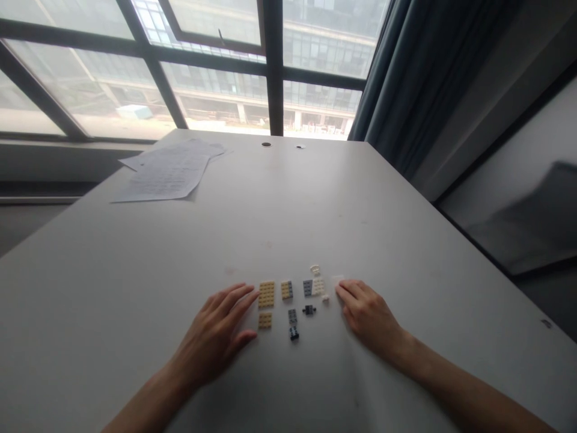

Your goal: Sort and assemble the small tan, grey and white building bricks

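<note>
My left hand (pixel 216 331) rests on the table with fingers spread, its fingertips beside a large tan building-block plate (pixel 266 294) and a smaller tan plate (pixel 265 320). My right hand (pixel 367 311) lies on the table with its fingers close together, beside a faint pale patch I cannot make out. Between the hands are a tan and grey block (pixel 286 290), a grey plate (pixel 307 288) against a white plate (pixel 318 286), a small white piece (pixel 325 298), a white curved piece (pixel 315 269), a dark axle-like piece (pixel 309 310), a grey block (pixel 293 316) and a black block (pixel 294 333).
Printed paper sheets (pixel 166 171) overlap at the far left of the white table (pixel 288 222). Two round holes sit near its back edge. Beyond stand a dark-framed window (pixel 274 72) and a blue-grey curtain (pixel 396 90) on the right.
</note>
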`<state>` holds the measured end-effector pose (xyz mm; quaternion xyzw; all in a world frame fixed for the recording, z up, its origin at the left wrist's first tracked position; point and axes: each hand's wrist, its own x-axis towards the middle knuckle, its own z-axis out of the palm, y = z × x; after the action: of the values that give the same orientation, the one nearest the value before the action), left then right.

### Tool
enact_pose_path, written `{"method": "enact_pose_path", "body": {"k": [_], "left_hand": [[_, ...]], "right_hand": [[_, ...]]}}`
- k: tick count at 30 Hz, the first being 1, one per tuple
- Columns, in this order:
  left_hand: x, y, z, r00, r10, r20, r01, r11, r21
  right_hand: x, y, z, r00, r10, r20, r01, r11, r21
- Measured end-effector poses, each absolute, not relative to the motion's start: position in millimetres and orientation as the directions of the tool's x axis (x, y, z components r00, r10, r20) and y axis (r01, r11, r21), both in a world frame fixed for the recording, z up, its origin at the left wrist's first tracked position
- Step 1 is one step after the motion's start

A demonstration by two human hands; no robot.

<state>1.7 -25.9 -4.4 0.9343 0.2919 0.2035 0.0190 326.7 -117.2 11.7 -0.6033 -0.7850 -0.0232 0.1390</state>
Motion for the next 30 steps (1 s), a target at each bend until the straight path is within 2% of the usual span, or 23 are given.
{"method": "enact_pose_path", "body": {"k": [3, 8, 13, 21, 26, 30], "left_hand": [[1, -25, -6, 0.74, 0.554, 0.383, 0.535, -0.829, 0.164], [1, -23, -8, 0.739, 0.556, 0.381, 0.533, -0.828, 0.174], [2, -24, -8, 0.733, 0.564, 0.381, 0.546, -0.821, 0.166], [4, -25, -6, 0.728, 0.563, 0.392, 0.547, -0.821, 0.162], [5, -25, -5, 0.729, 0.567, 0.384, 0.55, -0.819, 0.163], [6, -26, -4, 0.726, 0.562, 0.395, 0.548, -0.821, 0.161]], "right_hand": [[367, -120, 3, -0.19, 0.935, 0.299, 0.971, 0.224, -0.085], [444, -118, -12, 0.017, 0.918, 0.396, 0.999, 0.005, -0.053], [459, -115, -17, 0.03, 0.902, 0.431, 0.999, -0.023, -0.022], [414, -111, 9, -0.024, 0.829, 0.558, 0.996, 0.07, -0.062], [319, -115, 24, -0.234, 0.888, 0.396, 0.939, 0.312, -0.146], [272, -109, 26, -0.315, 0.895, 0.316, 0.917, 0.373, -0.143]]}}
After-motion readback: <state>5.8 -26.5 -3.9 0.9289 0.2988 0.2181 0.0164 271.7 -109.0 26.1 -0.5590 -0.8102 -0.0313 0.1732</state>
